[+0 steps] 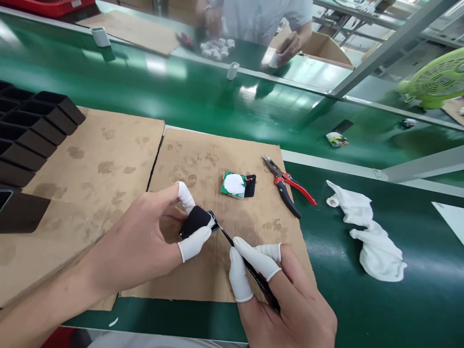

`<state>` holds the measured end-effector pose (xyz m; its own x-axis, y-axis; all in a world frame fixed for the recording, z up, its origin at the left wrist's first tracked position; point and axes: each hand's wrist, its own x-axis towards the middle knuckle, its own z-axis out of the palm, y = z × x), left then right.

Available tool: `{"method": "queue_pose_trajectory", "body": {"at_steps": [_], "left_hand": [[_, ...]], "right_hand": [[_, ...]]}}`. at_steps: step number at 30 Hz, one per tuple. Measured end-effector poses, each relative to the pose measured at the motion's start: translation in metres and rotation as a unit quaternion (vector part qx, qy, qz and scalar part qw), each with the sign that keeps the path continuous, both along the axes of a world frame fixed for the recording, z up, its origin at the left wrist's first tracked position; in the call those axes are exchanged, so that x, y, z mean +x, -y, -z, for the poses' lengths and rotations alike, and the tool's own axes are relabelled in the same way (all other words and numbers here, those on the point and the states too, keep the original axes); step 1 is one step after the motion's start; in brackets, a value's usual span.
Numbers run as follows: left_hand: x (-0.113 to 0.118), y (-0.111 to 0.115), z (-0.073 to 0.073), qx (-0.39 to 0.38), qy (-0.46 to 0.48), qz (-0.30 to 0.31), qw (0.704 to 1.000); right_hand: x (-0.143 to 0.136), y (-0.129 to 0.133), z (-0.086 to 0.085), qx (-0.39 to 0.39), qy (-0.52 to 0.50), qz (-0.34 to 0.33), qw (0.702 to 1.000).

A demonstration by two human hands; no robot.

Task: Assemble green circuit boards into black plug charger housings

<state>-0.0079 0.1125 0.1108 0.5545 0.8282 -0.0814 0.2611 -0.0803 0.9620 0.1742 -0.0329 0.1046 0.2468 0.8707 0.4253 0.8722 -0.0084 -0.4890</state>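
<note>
My left hand [145, 237] grips a small black casing [195, 222] between thumb and fingers, with white finger cots on the tips. The casing's open end, with a pale rim, faces right. Held like a pen in my right hand [290, 295], which also wears white finger cots, are slim black tweezers [250, 268]. Their tip meets the casing's open end; whether it grips anything there I cannot tell. Just beyond lies a green circuit board [234, 184] with a white round patch, a red wire and a black piece at its right. Red-and-black long-nose pliers [284, 186] rest to its right.
Cardboard sheets [203, 280] cover the green bench. Rows of black cases [32, 121] stand at left. Crumpled white gloves [373, 232] lie right. Behind is a green conveyor belt [174, 96] carrying a small board [337, 139]; a co-worker's hand [289, 48] holds a white part beyond it.
</note>
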Motion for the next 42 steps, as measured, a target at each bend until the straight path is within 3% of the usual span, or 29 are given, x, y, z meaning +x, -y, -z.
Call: {"method": "queue_pose_trajectory", "body": {"at_steps": [8, 17, 26, 35, 42], "left_hand": [[0.002, 0.0, 0.001, 0.011, -0.005, -0.002, 1.0], [0.002, -0.001, 0.003, 0.022, -0.011, -0.004, 1.0], [0.001, -0.001, 0.002, 0.026, -0.011, -0.004, 1.0], [0.002, -0.001, 0.001, 0.02, -0.004, -0.002, 1.0], [0.002, -0.001, 0.002, 0.026, -0.007, -0.002, 1.0]], "right_hand": [[-0.007, -0.004, 0.001, 0.013, 0.105, 0.038, 0.994], [-0.018, -0.009, 0.013, 0.059, 0.09, 0.084, 0.991], [-0.015, -0.007, 0.011, 0.017, 0.081, 0.055, 0.995], [-0.018, -0.013, 0.022, 0.056, 0.059, 0.078, 0.994], [-0.017, -0.012, 0.019, 0.067, 0.043, 0.063, 0.995]]}}
